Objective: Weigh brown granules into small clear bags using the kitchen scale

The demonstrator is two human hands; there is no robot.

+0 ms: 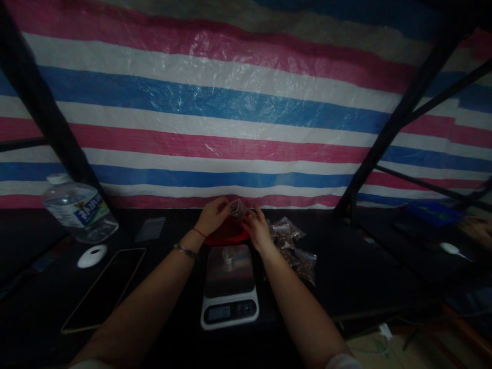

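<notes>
— What do the hands hold?
— Left hand (212,215) and right hand (257,229) both pinch one small clear bag (238,208), raised above a red bowl (226,237).

— Why there?
— Likely so spills fall in the bowl; the scale (229,287) sits just below the wrists, filled bags (292,246) right of the right hand.
</notes>
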